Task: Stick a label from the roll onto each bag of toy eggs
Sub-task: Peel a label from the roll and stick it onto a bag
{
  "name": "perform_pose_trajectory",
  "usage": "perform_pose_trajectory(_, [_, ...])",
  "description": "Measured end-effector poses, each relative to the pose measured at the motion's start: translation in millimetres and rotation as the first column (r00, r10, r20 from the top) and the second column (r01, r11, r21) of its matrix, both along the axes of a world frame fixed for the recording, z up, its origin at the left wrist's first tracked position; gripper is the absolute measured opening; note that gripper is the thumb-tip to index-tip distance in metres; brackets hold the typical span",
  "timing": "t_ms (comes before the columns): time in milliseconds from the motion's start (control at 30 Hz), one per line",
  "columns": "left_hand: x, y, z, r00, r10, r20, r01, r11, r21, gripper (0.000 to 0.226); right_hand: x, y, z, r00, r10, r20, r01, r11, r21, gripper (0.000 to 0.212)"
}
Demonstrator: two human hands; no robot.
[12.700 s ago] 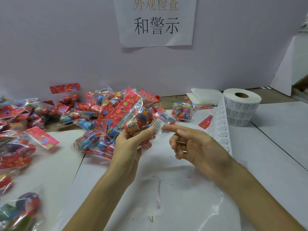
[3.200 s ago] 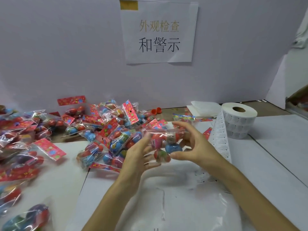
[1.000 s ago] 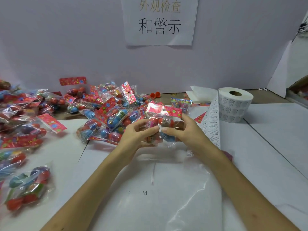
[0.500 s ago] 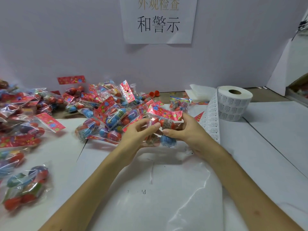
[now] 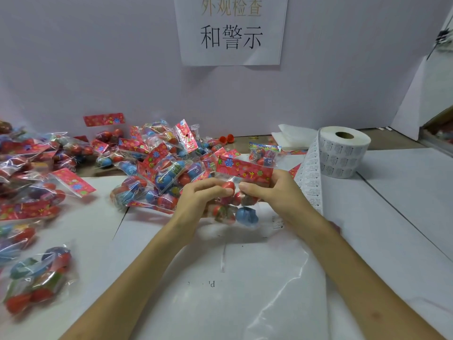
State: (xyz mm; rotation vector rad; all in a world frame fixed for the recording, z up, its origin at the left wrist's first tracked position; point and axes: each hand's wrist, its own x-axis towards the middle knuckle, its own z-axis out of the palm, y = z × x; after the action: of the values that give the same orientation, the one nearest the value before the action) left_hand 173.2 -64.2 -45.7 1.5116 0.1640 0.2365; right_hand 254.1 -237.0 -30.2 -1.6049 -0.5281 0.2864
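Observation:
Both hands hold one clear bag of toy eggs (image 5: 241, 207) above the white sheet at mid-table. The bag has a red flowered header card on top and red and blue eggs inside. My left hand (image 5: 199, 196) grips its left side, and my right hand (image 5: 274, 192) grips its right side under the card. A small white label shows on the bag just below the card, between my thumbs. The label roll (image 5: 343, 155) stands at the right, and its printed strip (image 5: 310, 182) trails down behind my right wrist.
A heap of egg bags (image 5: 157, 168) lies behind my left hand, with more bags (image 5: 31, 182) spread along the left edge. A plastic-covered white sheet (image 5: 245, 278) lies in front of me. A paper sign (image 5: 231, 28) hangs on the back wall.
Over the last second the bag stayed between both hands and shifted slightly; its header card now stands flatter toward me. The thumbs have drawn close together below the card.

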Motion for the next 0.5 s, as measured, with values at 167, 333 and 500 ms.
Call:
perform_pose_trajectory(167, [-0.5,-3.6,0.6,0.997,-0.069,-0.019,0.070,0.998,0.011,0.029,0.3,0.4,-0.6,0.998,-0.007,0.057,0.008,1.000,-0.017,0.025])
perform_pose_trajectory(333, [-2.9,-6.6,1.9,0.999,-0.016,-0.032,0.015,1.000,-0.016,0.021,-0.1,0.6,-1.0,0.994,0.018,0.111,-0.014,0.999,-0.038,0.022])
perform_pose_trajectory(500, [-1.4,-1.2,4.4,0.998,0.042,-0.042,-0.044,0.997,-0.065,0.011,-2.5,4.5,-1.8,0.998,0.016,0.056,-0.014,0.999,-0.029,0.014])
